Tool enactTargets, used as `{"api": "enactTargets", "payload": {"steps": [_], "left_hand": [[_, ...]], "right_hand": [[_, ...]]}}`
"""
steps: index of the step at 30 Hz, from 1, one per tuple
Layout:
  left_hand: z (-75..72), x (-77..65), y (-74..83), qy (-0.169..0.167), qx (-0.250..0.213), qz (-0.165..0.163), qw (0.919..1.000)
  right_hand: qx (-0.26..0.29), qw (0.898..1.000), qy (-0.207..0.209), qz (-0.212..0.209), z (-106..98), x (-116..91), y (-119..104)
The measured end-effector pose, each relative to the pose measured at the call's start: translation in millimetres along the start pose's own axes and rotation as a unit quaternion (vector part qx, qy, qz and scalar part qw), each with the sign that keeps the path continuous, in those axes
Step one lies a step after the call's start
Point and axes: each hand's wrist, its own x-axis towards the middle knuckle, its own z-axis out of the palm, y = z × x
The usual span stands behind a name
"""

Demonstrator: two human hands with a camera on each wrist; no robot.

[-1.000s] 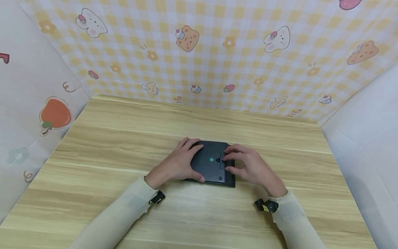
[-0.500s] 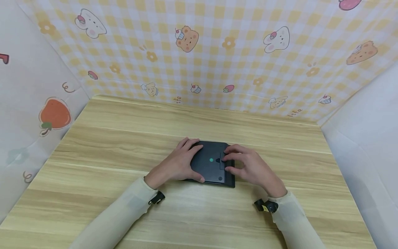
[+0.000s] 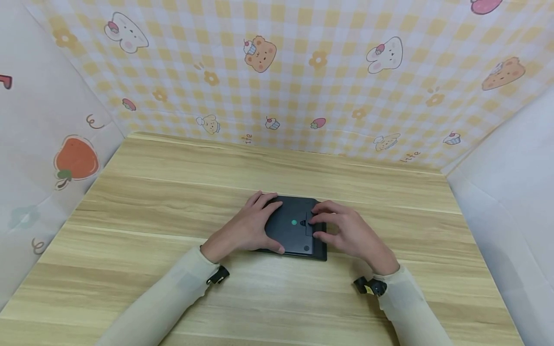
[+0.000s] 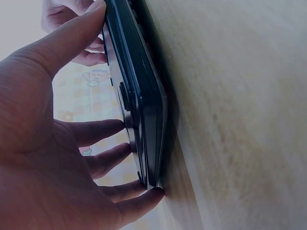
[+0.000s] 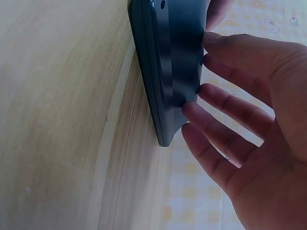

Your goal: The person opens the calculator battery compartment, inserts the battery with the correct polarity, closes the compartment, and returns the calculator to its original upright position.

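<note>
A black calculator lies face down on the wooden table, with a green round sticker on its back. A battery cover with a small latch is set in the right part of its back. My left hand holds the calculator's left part, the thumb at the near edge and the fingers spread toward the far and left edges. My right hand touches the back at the battery cover with its fingertips. In the right wrist view, the thumb and fingers of that hand rest against the back. The keys face the table.
The wooden table stretches around both hands. Behind it hangs a yellow checked cloth with cartoon prints. White cloth panels stand along the left and right sides. A small dark device sits on each wrist.
</note>
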Motion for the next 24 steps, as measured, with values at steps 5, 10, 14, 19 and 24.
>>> {"api": "enactTargets", "payload": {"steps": [5, 10, 14, 19, 24], "left_hand": [[-0.4, 0.0, 0.1, 0.0, -0.001, -0.001, 1.0], [0.7, 0.4, -0.2, 0.0, -0.003, -0.001, 1.0], [0.8, 0.1, 0.1, 0.002, -0.003, 0.0, 1.0], [0.8, -0.2, 0.3, 0.001, -0.003, 0.001, 1.0], [1.2, 0.5, -0.1, 0.001, -0.004, 0.001, 1.0]], "right_hand": [[-0.005, 1.0, 0.003, -0.004, 0.4, -0.1, 0.5], [-0.006, 1.0, 0.005, -0.007, 0.7, -0.2, 0.7], [-0.004, 1.0, 0.0, -0.001, 0.4, -0.1, 0.4], [-0.002, 1.0, -0.006, 0.003, 0.0, 0.1, -0.5], [-0.002, 1.0, -0.007, 0.004, -0.2, 0.3, -0.8]]}}
